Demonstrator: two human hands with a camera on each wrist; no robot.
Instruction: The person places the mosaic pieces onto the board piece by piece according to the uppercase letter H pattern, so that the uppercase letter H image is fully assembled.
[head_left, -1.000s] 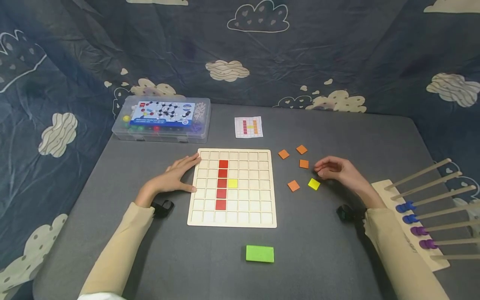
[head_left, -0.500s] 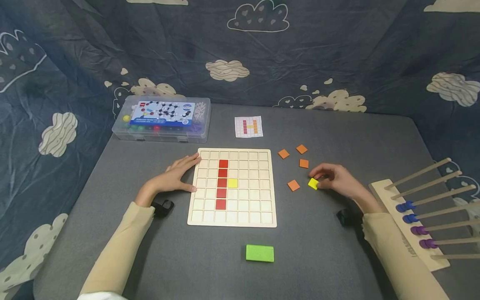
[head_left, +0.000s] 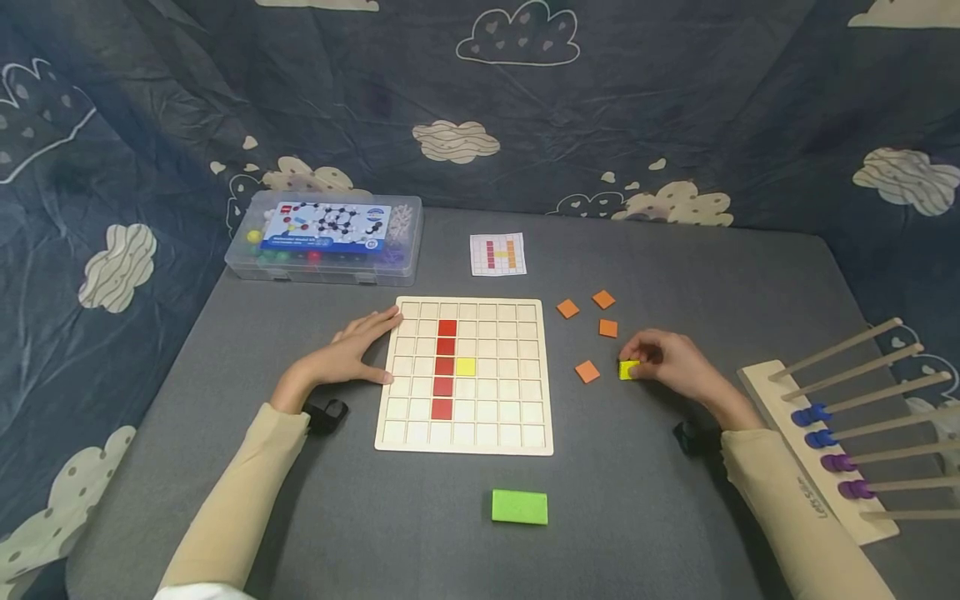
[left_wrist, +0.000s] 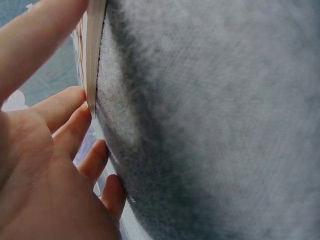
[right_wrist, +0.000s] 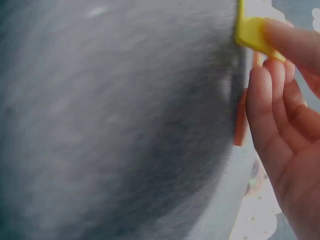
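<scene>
My right hand pinches a yellow square tile between thumb and fingers, right of the board; the right wrist view shows the tile tipped up on edge under the thumb. A wooden grid board lies flat in the middle of the table. Set in its cells are a column of several red tiles and one yellow tile beside the column. My left hand rests at the board's left edge, fingers spread, fingertips against the rim.
Several orange tiles lie between board and right hand. A printed pattern card lies behind the board, a clear plastic kit box back left. In front sits a green block. A wooden peg rack stands far right.
My right hand has moved left and down onto the loose yellow tile, which is now pinched and tilted up from lying flat. The left hand and board stay as they were.
</scene>
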